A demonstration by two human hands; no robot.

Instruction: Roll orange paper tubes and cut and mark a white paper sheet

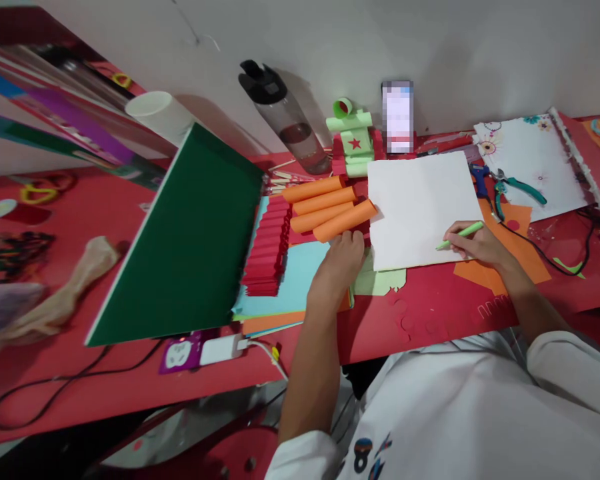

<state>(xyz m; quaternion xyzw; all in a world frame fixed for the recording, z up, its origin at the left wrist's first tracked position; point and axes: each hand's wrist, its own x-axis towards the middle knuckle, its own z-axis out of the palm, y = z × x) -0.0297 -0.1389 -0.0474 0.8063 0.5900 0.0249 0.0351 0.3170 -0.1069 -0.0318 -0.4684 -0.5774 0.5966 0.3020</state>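
Observation:
My right hand [475, 241] holds a light-green pen [467, 231], its tip low over the lower right part of a white sheet [415, 207]. My left hand [344, 257] lies left of the sheet with its fingers curled, close against the lowest orange paper roll [344, 221]. Whatever is under those fingers is hidden. Several more orange rolls [325, 203] lie stacked behind it. To their left are pleated red paper strips [269, 250] on light-blue paper [303, 270]. Pale-green paper [380, 280] shows beneath the sheet's lower left corner.
A green board [185, 247] leans at the left, near a white extension socket [179, 355]. Along the wall stand a water bottle [295, 127], a green-and-red paper model [355, 143] and a phone [399, 117]. Pliers [523, 189] and a blue glue gun [480, 181] lie right.

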